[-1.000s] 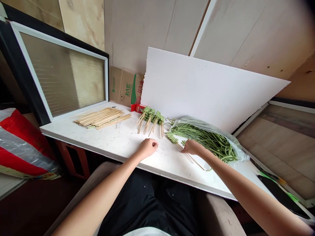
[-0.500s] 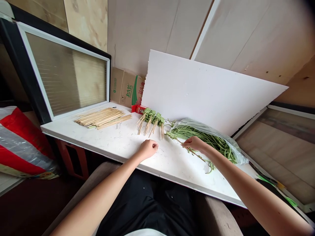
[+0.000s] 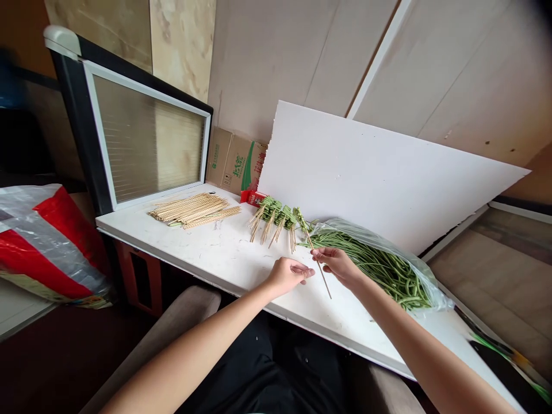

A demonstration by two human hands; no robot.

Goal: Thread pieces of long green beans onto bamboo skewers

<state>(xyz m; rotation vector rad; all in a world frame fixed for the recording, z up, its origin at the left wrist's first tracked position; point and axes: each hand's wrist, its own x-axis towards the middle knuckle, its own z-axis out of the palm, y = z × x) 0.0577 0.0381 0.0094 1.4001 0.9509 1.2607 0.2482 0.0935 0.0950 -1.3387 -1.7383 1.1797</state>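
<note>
My right hand [image 3: 334, 264] pinches a thin wooden skewer [image 3: 324, 280], tilted, with green bean pieces [image 3: 301, 219] threaded on its far end. Just left of that skewer is my left hand [image 3: 290, 276], its fingers loosely stretched toward the stick and nothing visible in them. Beyond both hands lies a row of finished-looking bean skewers [image 3: 276, 214], sticks pointing toward me. Long green beans [image 3: 375, 259] spill from a clear plastic bag [image 3: 414, 261] beside my right hand. A pile of bare skewers [image 3: 194, 210] rests on the left part of the table.
The white table [image 3: 224, 253] runs across in front of me. A white board [image 3: 371, 167] leans at the back, near a cardboard box [image 3: 235, 161] and a small red box [image 3: 251, 197]. A framed glass panel [image 3: 150, 149] stands left. A red-and-white bag [image 3: 56, 247] sits below it.
My right hand has lifted the bean-tipped skewer and turned it more upright. My left hand has moved right toward it and loosened from a fist. The view has shifted slightly.
</note>
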